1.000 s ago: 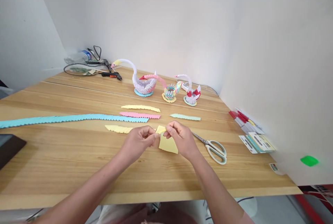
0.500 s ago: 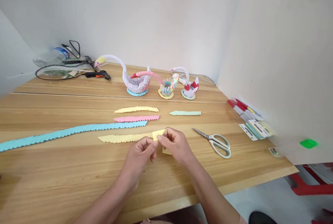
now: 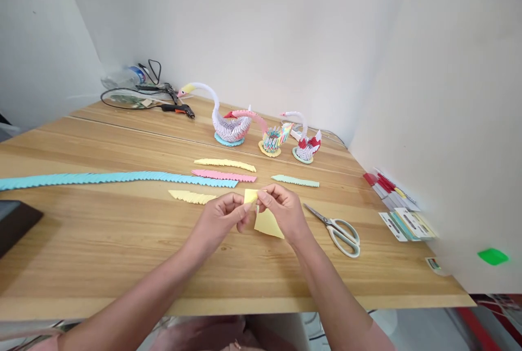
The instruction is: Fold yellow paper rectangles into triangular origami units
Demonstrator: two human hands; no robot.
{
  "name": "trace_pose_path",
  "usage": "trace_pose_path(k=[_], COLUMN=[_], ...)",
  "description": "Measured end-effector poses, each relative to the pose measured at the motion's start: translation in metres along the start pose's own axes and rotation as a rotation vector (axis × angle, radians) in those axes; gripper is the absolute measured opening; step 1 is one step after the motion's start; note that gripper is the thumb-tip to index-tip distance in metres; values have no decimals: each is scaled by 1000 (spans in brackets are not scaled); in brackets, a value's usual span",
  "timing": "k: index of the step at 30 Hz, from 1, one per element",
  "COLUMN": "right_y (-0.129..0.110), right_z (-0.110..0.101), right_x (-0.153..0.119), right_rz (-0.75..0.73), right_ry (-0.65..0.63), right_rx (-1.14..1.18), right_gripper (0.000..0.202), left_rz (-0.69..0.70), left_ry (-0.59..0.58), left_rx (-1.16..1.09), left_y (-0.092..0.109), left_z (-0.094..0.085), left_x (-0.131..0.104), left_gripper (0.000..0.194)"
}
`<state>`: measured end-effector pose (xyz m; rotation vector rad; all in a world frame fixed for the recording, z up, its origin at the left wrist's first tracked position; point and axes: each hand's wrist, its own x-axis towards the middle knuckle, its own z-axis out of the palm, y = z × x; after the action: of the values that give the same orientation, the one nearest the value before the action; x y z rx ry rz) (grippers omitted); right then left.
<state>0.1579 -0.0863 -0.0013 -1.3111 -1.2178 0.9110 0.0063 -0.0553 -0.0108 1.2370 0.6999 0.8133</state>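
Between my two hands is a small folded piece of yellow paper, held up above the table. My left hand pinches its lower left side with thumb and fingers. On the right side, my right hand grips its edge, thumb on the near face. A flat yellow sheet lies below my right hand, partly covered by it. Behind my left hand a pleated yellow paper strip is partly hidden. Scissors with pale handles rest to the right of my right hand.
Pleated strips in blue, pink, yellow and green lie beyond my hands. Three paper swans stand farther back. A glue gun is at the back left, paper packs at the right, a dark object at the left edge.
The view has shifted, showing more of the table's front edge and the dark object at left. Both hands still hold the folded paper; more of the yellow sheet beneath shows.
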Motion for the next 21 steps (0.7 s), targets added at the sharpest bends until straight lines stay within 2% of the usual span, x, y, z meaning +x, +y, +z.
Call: trace_pose_path(k=[6, 11, 13, 21], right_y=[7, 12, 12, 13], right_z=[-8, -29, -38, -67], right_x=[-14, -22, -22, -14], right_rz=[-27, -31, -35, -65], right_ry=[-21, -120, -146, -135], right_rx=[6, 41, 15, -90], right_gripper=[17, 25, 22, 24], left_rz=[7, -51, -78, -103], left_ry=[-65, -125, -152, -237], left_rx=[57, 56, 67, 180], left_y=[-2, 2, 5, 13], left_z=[6, 12, 17, 34], left_x=[5, 5, 6, 22], left_gripper=[27, 28, 28, 30])
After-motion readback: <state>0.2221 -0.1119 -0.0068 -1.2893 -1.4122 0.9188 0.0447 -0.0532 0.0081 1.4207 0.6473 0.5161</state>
